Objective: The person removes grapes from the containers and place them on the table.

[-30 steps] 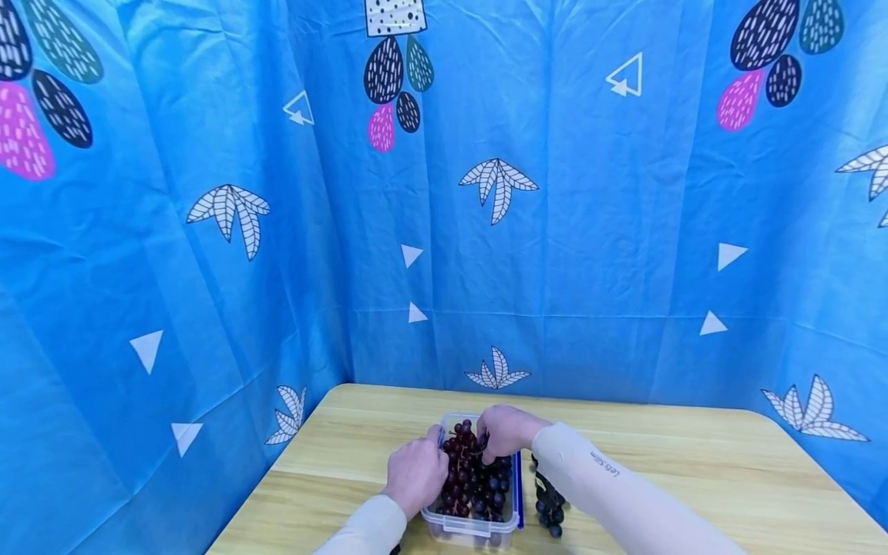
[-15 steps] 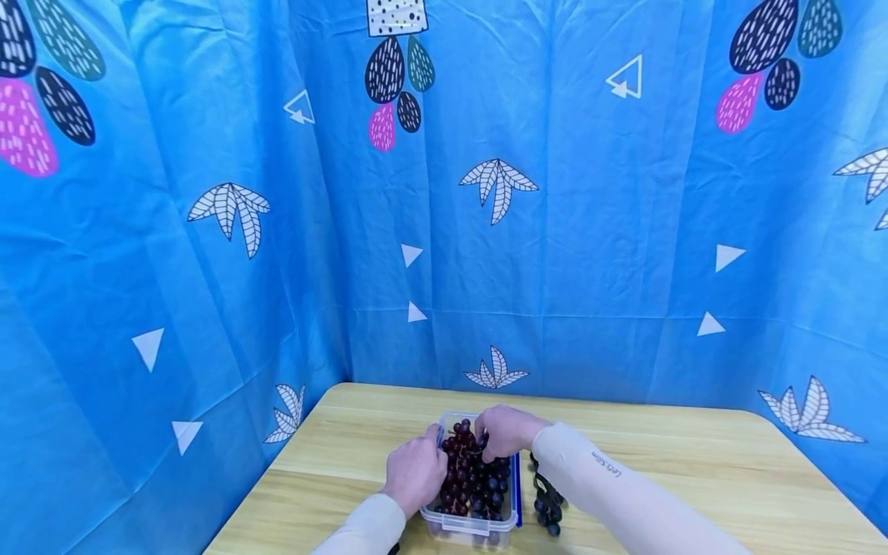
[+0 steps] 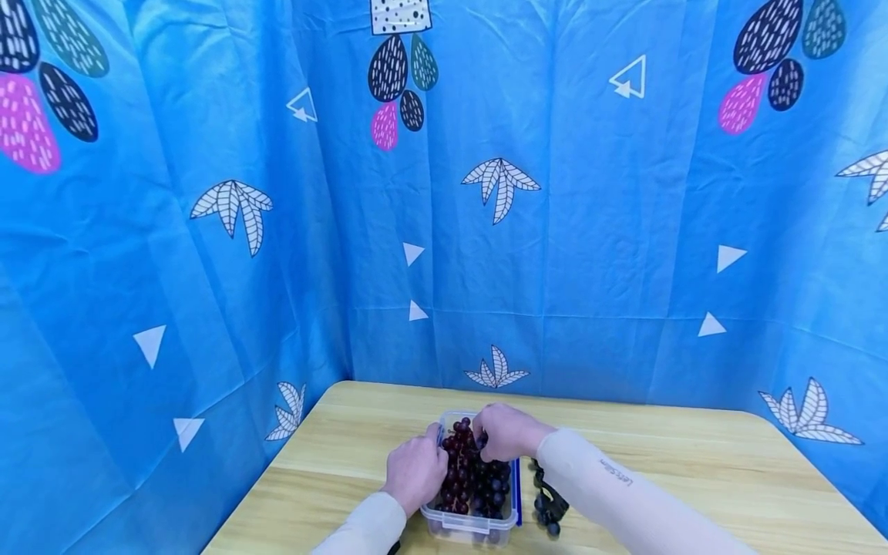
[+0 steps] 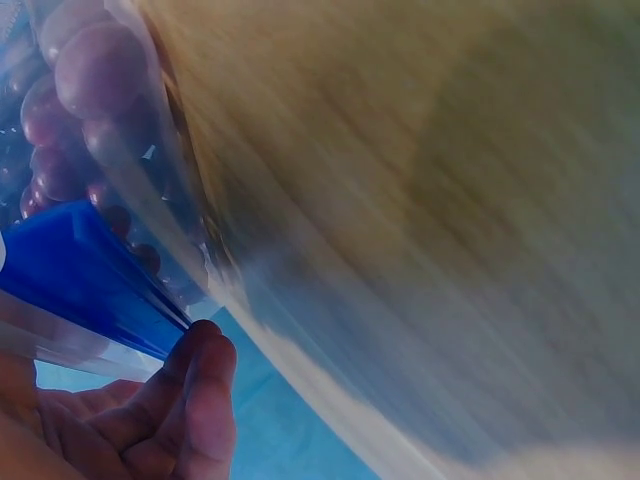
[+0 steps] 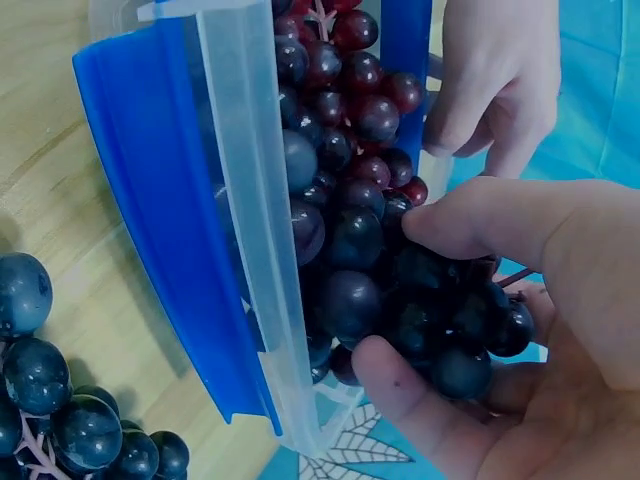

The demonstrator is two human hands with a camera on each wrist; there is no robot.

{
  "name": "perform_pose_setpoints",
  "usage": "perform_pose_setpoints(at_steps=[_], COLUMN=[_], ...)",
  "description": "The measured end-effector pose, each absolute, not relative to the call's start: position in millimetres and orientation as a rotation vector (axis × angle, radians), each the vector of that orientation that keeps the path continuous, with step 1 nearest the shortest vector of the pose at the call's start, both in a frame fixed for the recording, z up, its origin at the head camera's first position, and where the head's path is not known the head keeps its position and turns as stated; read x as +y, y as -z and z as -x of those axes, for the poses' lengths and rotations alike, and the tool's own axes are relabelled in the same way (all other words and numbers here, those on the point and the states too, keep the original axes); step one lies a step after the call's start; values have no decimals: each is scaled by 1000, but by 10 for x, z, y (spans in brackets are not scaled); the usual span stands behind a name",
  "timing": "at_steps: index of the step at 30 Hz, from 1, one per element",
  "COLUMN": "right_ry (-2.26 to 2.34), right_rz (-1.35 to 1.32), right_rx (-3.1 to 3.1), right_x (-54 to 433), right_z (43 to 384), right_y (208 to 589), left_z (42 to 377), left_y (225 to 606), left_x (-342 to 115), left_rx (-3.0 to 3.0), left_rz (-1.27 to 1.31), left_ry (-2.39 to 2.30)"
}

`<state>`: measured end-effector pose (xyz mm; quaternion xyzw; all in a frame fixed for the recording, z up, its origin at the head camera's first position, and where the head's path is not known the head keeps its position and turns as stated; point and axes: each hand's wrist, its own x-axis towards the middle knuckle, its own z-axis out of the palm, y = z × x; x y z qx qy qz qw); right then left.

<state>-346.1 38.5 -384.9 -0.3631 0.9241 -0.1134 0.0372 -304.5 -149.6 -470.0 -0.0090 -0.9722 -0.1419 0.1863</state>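
right wrist: dark grapes in right fingers, barely visible from head

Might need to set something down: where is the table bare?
The table is bare left of the left hand and right of the right sleeve. Crowded: the container of grapes, right hand gripping some, and the container's right side, where a dark bunch lies.

Dark grapes in clear container
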Motion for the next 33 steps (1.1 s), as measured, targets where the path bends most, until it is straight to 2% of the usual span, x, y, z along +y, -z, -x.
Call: perform_pose_setpoints(at_steps=[33], right_ry=[445], right_rz=[1330], right_rx=[2936], right_x=[480], right_z=[3134], right_y=[3525], left_z=[3018], left_y=[4663], left_x=[-1490], left_rx=[-2742], left_rz=[26], left_ry=[385])
